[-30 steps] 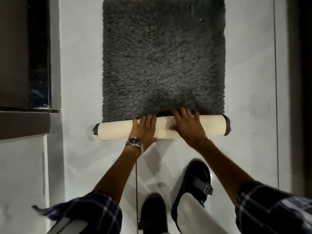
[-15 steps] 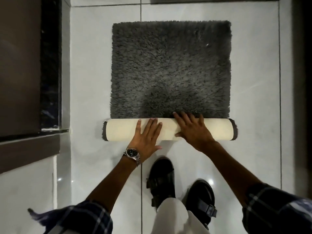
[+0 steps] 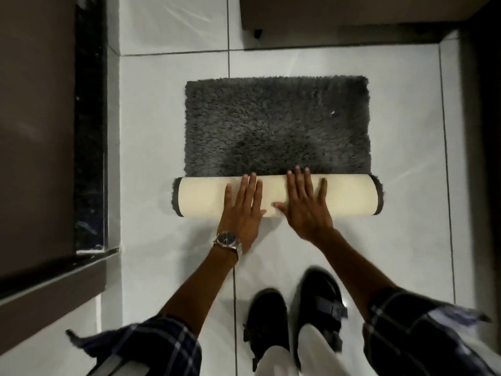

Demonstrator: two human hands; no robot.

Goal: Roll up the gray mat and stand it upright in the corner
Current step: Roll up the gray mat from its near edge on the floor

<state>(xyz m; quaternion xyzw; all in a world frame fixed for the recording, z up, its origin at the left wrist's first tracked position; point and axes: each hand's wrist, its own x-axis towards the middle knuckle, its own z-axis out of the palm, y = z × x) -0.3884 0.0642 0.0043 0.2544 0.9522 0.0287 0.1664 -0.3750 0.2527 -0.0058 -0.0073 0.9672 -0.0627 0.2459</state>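
Note:
The gray shaggy mat (image 3: 276, 126) lies flat on the white tiled floor, its near part rolled into a tube with the cream backing (image 3: 200, 196) facing out. My left hand (image 3: 242, 210), with a wristwatch, lies flat on the middle of the roll, fingers spread. Just to its right, my right hand (image 3: 306, 202) presses flat on the roll too, fingertips reaching the roll's far edge. Neither hand grips the mat; both rest palm down on it.
A dark wall panel with a black strip (image 3: 89, 131) runs along the left. A gray cabinet base (image 3: 339, 20) stands beyond the mat. A dark edge (image 3: 482, 158) borders the right. My black sandals (image 3: 320, 308) stand just behind the roll.
The roll has moved forward over the mat and grown thicker, leaving less gray pile flat. Both hands went from curled over the roll to flat on it. My feet stepped forward.

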